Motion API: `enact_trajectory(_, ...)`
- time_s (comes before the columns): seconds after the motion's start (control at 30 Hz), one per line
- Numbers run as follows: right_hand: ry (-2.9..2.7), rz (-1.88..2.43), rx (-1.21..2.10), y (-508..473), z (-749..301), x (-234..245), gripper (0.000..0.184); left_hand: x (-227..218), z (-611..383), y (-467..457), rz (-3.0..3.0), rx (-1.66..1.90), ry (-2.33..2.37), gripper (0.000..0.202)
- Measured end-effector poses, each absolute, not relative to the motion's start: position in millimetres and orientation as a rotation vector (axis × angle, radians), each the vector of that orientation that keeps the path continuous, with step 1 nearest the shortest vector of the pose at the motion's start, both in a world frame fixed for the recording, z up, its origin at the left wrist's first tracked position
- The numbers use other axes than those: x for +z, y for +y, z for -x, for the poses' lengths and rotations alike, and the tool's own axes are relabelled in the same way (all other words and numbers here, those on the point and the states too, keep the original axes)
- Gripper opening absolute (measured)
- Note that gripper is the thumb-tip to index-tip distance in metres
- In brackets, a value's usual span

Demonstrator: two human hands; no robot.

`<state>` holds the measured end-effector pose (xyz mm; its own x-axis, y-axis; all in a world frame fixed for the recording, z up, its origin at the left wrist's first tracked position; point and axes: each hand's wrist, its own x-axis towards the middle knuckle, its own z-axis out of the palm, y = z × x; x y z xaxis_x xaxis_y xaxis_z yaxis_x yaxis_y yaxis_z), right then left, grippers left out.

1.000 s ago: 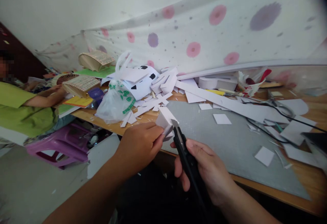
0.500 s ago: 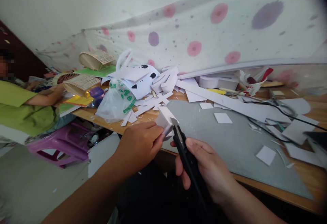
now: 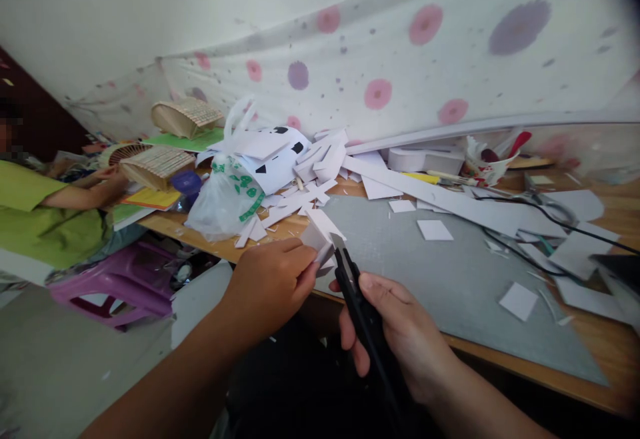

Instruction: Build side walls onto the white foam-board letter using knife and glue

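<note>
A small folded or box-like piece of white foam board (image 3: 320, 231) is pinched in my left hand (image 3: 273, 279), above the near edge of the table. My right hand (image 3: 395, 322) grips a black utility knife (image 3: 367, 315) with its blade out. The blade tip lies at the right side of the white piece; whether it touches is hard to tell. Beneath and to the right spreads a grey cutting mat (image 3: 415, 279), with small white squares (image 3: 435, 230) on it. My left fingers partly hide the held piece.
White board scraps (image 3: 305, 199) and a tied plastic bag (image 3: 225, 192) lie left of the mat. A long white strip (image 3: 440, 195), a black cable (image 3: 545, 209) and a cup of tools (image 3: 490, 162) are behind. At left, a person in a green shirt (image 3: 55, 212) sits on a purple stool (image 3: 115, 285).
Both hands keep their grips. The knife blade has shifted very slightly left and down beside the white piece; the whole view has drifted a little.
</note>
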<state>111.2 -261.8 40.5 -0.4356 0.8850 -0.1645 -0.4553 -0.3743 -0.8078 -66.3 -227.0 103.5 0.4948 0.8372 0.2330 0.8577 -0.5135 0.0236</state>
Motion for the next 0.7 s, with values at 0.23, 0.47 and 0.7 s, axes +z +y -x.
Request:
enact_trajectory(0.23, -0.853, 0.774, 1.918, -262.1, -108.3, 37.0, 0.047, 101.7, 65.8, -229.7, 2.617, -0.309, -1.495, 0.027)
enact_trajectory(0.47, -0.855, 0.759, 1.925, -264.8, -108.8, 37.9, 0.044, 101.2, 67.4, -228.6, 2.642, -0.314, -1.494, 0.027)
enact_trajectory(0.7, -0.861, 0.763, 1.919, -264.3, -108.6, 39.5, 0.045, 104.4, 69.7, -230.1, 2.641, -0.305, -1.483, 0.027)
